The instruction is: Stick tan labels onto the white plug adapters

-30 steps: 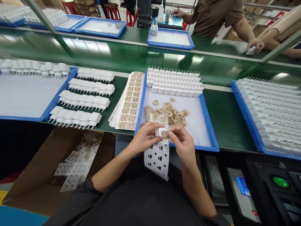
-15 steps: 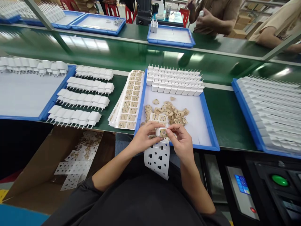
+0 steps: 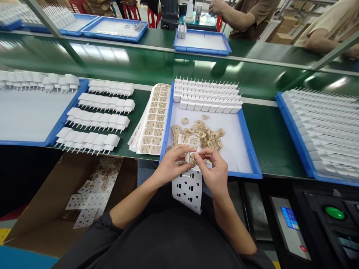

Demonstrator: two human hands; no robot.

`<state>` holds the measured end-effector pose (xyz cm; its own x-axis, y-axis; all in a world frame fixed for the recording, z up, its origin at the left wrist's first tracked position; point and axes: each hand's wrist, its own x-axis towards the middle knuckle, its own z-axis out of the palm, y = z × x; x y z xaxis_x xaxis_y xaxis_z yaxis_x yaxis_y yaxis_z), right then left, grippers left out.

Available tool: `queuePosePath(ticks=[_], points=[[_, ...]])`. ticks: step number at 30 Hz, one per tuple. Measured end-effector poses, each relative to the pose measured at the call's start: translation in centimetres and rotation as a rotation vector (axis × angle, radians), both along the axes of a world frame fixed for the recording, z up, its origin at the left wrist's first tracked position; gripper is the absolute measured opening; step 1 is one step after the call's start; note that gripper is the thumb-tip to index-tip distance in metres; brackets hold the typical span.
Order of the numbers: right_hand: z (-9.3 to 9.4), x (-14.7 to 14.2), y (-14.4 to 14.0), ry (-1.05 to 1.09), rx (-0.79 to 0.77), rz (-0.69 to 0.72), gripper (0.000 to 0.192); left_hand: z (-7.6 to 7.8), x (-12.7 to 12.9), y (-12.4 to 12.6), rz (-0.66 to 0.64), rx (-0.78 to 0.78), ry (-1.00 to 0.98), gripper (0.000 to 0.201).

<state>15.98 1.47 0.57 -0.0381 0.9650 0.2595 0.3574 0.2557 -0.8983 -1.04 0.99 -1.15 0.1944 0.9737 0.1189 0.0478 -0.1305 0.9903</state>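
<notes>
My left hand (image 3: 171,163) grips a small white charger (image 3: 189,157) between thumb and fingers, its flat end turned toward me. A tan die-cut sticker (image 3: 192,158) with dark cut-outs covers that end. My right hand (image 3: 214,170) is closed at the sticker's right edge, thumb lying over part of it. Under both hands runs a sticker sheet (image 3: 187,189); its near part is bare white backing with dark holes, hanging over the tray's front edge. Loose tan sticker pieces (image 3: 206,133) lie heaped just beyond my hands in the blue tray (image 3: 251,153).
White chargers (image 3: 209,95) stand prongs-up in rows at the tray's back. Left of it lie stacked sticker sheets (image 3: 153,123) and rows of chargers (image 3: 92,117). A full tray (image 3: 319,138) sits right. Below left is a cardboard box (image 3: 42,201) with scraps. Co-workers (image 3: 244,18) are across the bench.
My right thumb has shifted slightly left, further over the sticker on the charger. The left hand keeps its grip. Across the bench, a co-worker's hands have moved left. The view has shifted slightly.
</notes>
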Motion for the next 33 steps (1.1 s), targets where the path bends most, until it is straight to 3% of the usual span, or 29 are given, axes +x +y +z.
queuePosePath(ticks=[9,16,20,25,28,33], points=[[0.4,-0.4,-0.1,-0.119,0.084,-0.04,0.005,-0.1,0.1,0.0,0.013,0.028,0.035,0.035],[0.6,-0.5,0.1,-0.301,0.239,-0.073,0.007,0.0,0.2,-0.1,0.038,0.02,0.053,0.032],[0.1,0.5,0.4,-0.103,0.049,-0.104,0.025,-0.4,0.2,-0.1,0.053,0.011,0.01,0.037],[-0.1,0.9,0.4,0.216,-0.276,0.213,0.031,-0.6,0.2,-0.2,0.044,0.023,-0.034,0.03],[-0.2,0.3,0.5,0.342,-0.34,0.246,0.024,-0.6,0.2,-0.3,0.061,0.068,-0.034,0.031],[-0.4,-0.6,0.9,0.452,-0.32,0.177,0.009,-1.0,0.4,-0.5,0.14,0.223,0.075,0.028]])
